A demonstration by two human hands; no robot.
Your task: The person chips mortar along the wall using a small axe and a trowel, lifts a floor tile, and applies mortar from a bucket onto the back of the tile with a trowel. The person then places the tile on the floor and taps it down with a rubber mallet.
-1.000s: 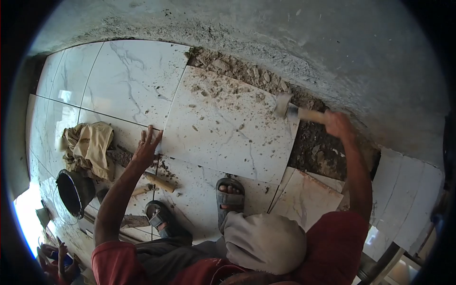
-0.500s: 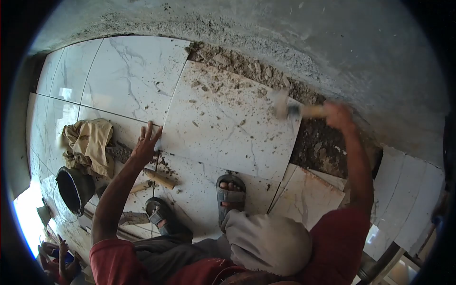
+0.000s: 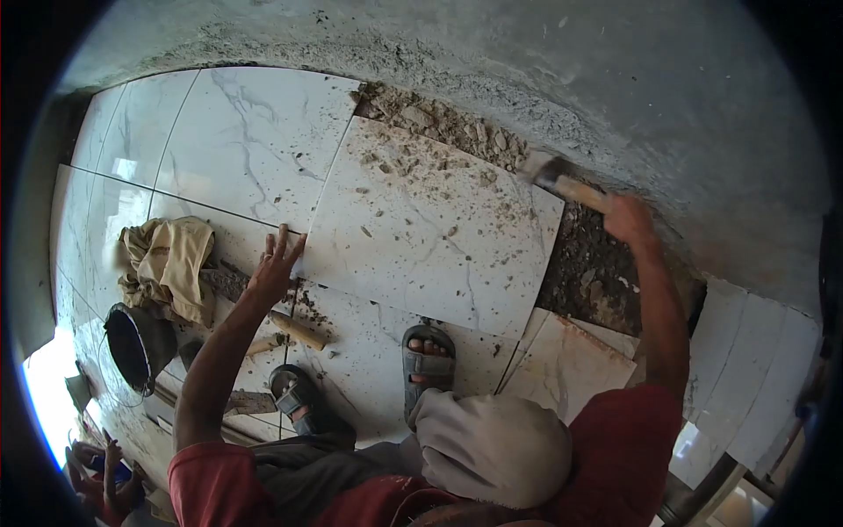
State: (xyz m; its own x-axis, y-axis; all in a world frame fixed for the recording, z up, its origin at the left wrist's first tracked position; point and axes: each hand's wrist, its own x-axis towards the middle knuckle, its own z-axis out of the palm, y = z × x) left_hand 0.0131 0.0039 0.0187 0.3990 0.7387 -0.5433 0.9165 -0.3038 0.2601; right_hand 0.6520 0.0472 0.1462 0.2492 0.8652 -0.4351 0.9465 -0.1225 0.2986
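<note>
My right hand [image 3: 629, 220] is wrapped round the wooden handle of a mallet [image 3: 575, 188], whose pale head is at the upper right edge of a large marbled tile [image 3: 430, 233]. Crumbs of mortar lie scattered over this tile. My left hand [image 3: 276, 268] rests with fingers spread at the tile's left edge, near the joint with the neighbouring tile [image 3: 250, 140]. Rubble and dirt [image 3: 584, 272] fill the strip between the tile and the wall.
A tan cloth [image 3: 171, 263], a black bucket [image 3: 140, 350] and wooden-handled tools [image 3: 299, 331] lie at the left. Loose tile pieces [image 3: 566, 364] are at the lower right. A grey wall [image 3: 667, 105] curves behind. Another person [image 3: 105, 479] is at the lower left.
The mallet has shifted from over the tile's right part to its upper right edge, and its head is tilted up more. My left hand has stayed by the tile's left edge.
</note>
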